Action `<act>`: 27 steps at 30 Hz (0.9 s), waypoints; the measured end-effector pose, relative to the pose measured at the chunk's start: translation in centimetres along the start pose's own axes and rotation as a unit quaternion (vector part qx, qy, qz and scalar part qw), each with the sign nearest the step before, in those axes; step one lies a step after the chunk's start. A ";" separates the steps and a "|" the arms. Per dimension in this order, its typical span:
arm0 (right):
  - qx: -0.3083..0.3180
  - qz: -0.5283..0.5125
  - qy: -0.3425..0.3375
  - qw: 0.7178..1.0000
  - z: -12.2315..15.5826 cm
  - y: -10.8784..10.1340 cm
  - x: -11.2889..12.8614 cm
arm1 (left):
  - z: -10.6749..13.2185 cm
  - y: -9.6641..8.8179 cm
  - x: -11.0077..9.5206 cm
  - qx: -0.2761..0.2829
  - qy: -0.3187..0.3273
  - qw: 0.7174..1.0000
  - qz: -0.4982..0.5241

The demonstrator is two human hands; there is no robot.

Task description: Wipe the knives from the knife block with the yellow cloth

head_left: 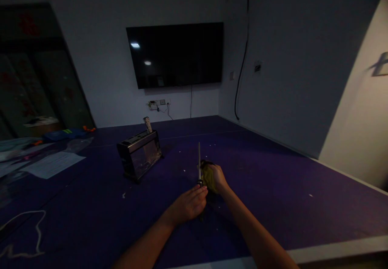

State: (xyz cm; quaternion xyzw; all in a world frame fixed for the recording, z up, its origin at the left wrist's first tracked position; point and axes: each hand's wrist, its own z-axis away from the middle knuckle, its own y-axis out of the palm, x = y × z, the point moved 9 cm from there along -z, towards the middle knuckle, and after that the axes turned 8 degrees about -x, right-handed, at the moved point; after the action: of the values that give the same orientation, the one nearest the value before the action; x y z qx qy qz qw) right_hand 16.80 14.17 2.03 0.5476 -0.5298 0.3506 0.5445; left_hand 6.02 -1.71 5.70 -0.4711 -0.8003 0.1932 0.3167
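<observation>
My left hand is closed round the lower end of a tool with a long, narrow metal shaft. The shaft stands up and away from me; whether it is a knife seen edge-on or a screwdriver I cannot tell. Part of its dark lower end shows beneath the hand. My right hand grips a yellow-green cloth, bunched just right of the shaft near its base. The cloth seems to touch the shaft. Ahead and to the left is a black and silver toaster, with a pale patterned piece sticking up from its top.
A purple-blue table spreads around, dotted with small white scraps. Paper sheets and plastic lie at the left, with a white cord nearer me. A television hangs on the back wall; a black cable runs down the corner.
</observation>
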 end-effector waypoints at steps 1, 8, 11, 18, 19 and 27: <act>0.009 -0.021 0.027 0.999 0.2 0.5 -0.2 | 0.0 -0.1 0.2 0.004 -0.006 1.000 -0.007; 0.047 -0.091 0.155 0.983 2.3 2.6 -1.1 | 0.4 1.0 1.1 0.037 -0.027 0.999 -0.017; -0.007 -0.083 0.104 0.991 2.3 1.9 -0.4 | 0.1 1.2 1.5 0.033 -0.054 0.998 0.003; -0.035 -0.095 0.081 0.992 2.5 1.6 0.8 | 3.3 -0.1 7.2 -0.134 -0.450 0.868 0.163; -0.038 -0.092 0.072 0.992 2.5 1.5 0.9 | 4.5 0.5 7.9 -0.146 -0.524 0.815 0.202; -0.016 -0.060 0.040 0.997 3.4 2.5 0.9 | 6.4 6.2 5.8 -0.083 -0.678 0.546 0.485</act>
State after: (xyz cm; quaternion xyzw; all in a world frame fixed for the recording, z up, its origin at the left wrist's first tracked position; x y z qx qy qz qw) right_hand 13.93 11.09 2.89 0.5547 -0.4796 0.3306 0.5941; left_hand 3.48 6.27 -0.79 -0.5402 -0.4395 0.5124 -0.5024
